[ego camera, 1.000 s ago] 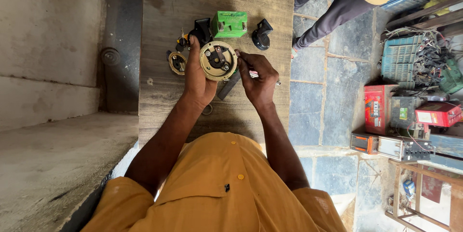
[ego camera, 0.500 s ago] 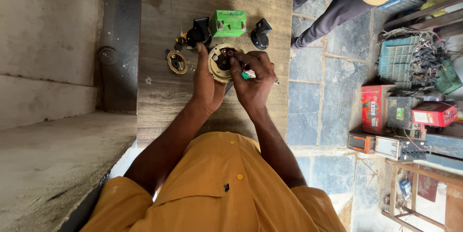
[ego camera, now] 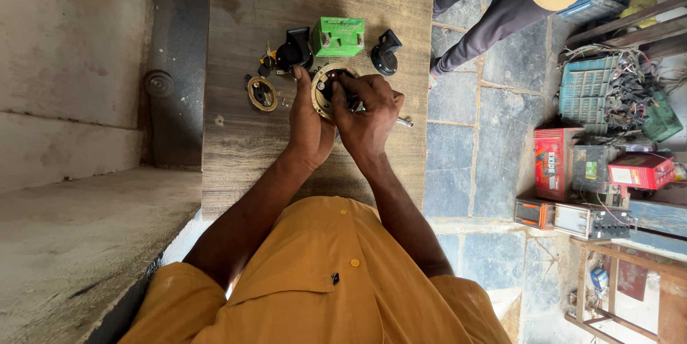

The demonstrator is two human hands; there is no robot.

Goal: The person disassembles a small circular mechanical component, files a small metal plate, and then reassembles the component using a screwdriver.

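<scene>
On the wooden table (ego camera: 243,144) my left hand (ego camera: 308,119) grips the left side of a round brass-coloured ring part (ego camera: 323,86). My right hand (ego camera: 368,111) lies over the part and holds a slim screwdriver (ego camera: 402,122) whose metal shaft sticks out to the right; its fingertips reach into the part's dark centre. Just beyond the hands sit a green box-shaped unit (ego camera: 338,36), a black switch part (ego camera: 293,49) with keys, and a black horn-like piece (ego camera: 386,52). To the left lies a smaller brass ring (ego camera: 262,94).
Another person's legs (ego camera: 486,11) stand at the table's far right corner on a stone-tile floor. Red and grey batteries (ego camera: 558,165), a crate of wires (ego camera: 608,90) and a wooden rack (ego camera: 630,294) crowd the right side. On the left runs a concrete ledge (ego camera: 79,101).
Both hands drew together over the round part, which shifted slightly right and lower on the table. My right hand moved from beside it onto its centre, the screwdriver still in it.
</scene>
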